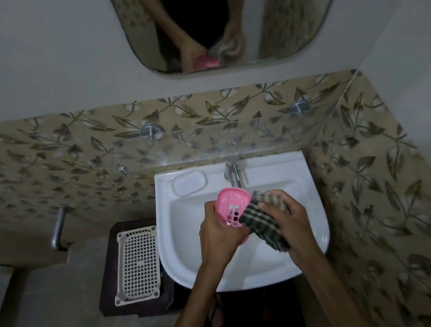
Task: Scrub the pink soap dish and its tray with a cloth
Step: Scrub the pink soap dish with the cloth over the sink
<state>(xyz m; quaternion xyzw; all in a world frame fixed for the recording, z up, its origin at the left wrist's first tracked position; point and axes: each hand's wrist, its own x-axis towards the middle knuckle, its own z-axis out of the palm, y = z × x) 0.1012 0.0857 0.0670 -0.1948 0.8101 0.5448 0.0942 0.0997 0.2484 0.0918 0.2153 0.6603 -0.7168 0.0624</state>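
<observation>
Head view: white washbasin below you, both hands over bowl. Checked cloth bunched in your right hand, pressed on right edge of pink soap dish. Left hand clamps dish from left, long axis slanting away toward tap. Clear tray waits on rim, far-left, nearer left hand.
</observation>
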